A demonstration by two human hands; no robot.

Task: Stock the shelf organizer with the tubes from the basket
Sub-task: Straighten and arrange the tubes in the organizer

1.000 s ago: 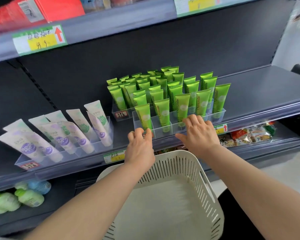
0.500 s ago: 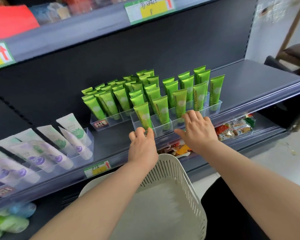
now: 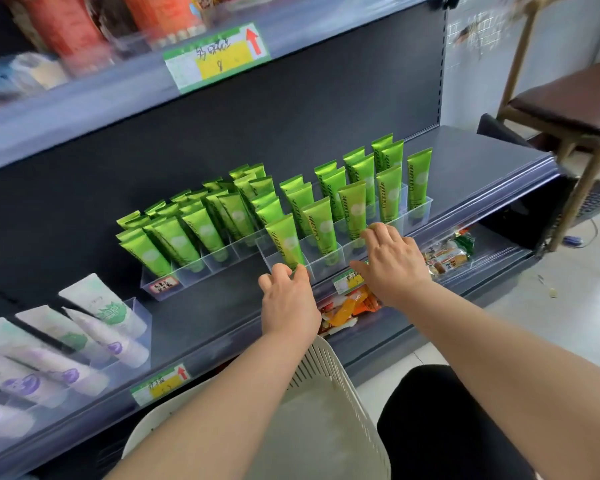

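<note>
Grip: neither hand is closed on a tube; the left hand (image 3: pixel 289 304) is laid with curled fingertips against the front lip of the shelf organizer (image 3: pixel 329 259), and the right hand (image 3: pixel 392 259) is spread flat against the same front wall further to the right. No clenched grasp is seen on either side.
Tubes: the green tubes (image 3: pixel 352 209) are stood cap-down in the clear compartments, in stepped rows, leaning slightly back. A second clear tray (image 3: pixel 187 271) of the same tubes is set just beside it on the left.
Basket: the white basket (image 3: pixel 329 372) is held low in front of the person, below the shelf edge; no tubes can be seen in the part of it that shows.
Progress: the stocking is judged finished or nearly so, with the organizer being squared up on the shelf (image 3: pixel 482 161).
Handling: the tubes are judged light and soft-walled, with a glossy skin that may slip; a tube would best be taken by the flat crimped top or mid-body and lowered cap first.
Organizer: the thin clear plastic is judged light and easily slid, so a gentle, even push from both hands is called for.
Risk: a sharp shove could topple the leaning front row.
</note>
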